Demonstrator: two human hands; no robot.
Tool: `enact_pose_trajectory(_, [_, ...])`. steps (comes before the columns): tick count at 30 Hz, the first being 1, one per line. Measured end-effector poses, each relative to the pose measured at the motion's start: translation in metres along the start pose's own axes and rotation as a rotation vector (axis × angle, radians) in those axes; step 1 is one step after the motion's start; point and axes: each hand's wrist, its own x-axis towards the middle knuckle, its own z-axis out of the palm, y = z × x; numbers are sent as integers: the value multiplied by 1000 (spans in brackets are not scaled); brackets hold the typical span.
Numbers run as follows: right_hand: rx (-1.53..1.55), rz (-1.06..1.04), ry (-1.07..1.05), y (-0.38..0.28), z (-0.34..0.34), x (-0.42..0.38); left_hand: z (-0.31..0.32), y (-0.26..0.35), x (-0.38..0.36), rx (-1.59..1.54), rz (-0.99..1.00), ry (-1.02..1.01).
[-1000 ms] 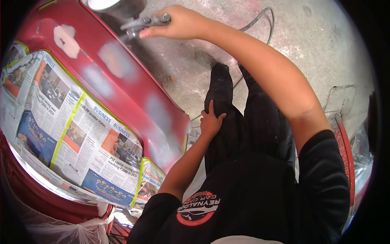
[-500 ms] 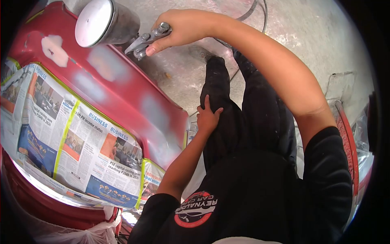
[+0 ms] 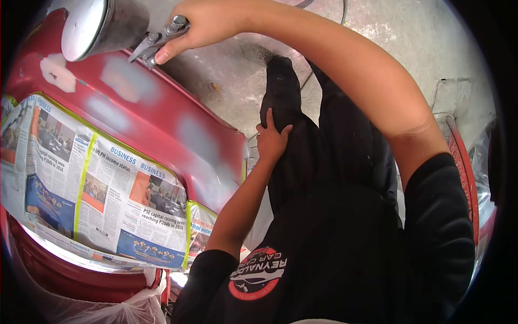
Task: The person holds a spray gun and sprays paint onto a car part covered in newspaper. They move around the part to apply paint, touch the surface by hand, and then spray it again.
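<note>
My right hand (image 3: 208, 26) is wrapped round the body of a paint spray gun (image 3: 156, 43), its thumb along the near side. The gun's round metal cup (image 3: 108, 29) with a pale lid leans over the far end of a red car body panel (image 3: 156, 121). Grey and whitish patches mark the panel, one grey patch (image 3: 129, 78) lying just below the gun. My left hand (image 3: 273, 139) rests on my dark-trousered knee, index finger and thumb spread apart, holding nothing.
Newspaper sheets (image 3: 116, 183) edged with yellow-green masking tape (image 3: 83, 189) cover the area beside the panel. Clear plastic (image 3: 124, 313) hangs below at the lower left. A hose (image 3: 344, 12) runs over the concrete floor (image 3: 399, 48). A red-edged object (image 3: 465, 189) stands at the right.
My right hand has carried the spray gun left and slightly up in view, along the panel. My left hand stays on the knee, and the view has shifted slightly.
</note>
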Motion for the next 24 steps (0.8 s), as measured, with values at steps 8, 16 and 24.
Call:
enact_pose_trajectory(8, [-41, -111, 53, 10, 10, 3, 4, 4, 0, 6, -14, 4])
enact_pose_trajectory(16, [-25, -5, 71, -5, 8, -18, 6, 6, -2, -31, -22, 4])
enact_pose_trajectory(24, [-112, -27, 203, -8, 4, 0, 12, 3, -1, -59, -4, 25])
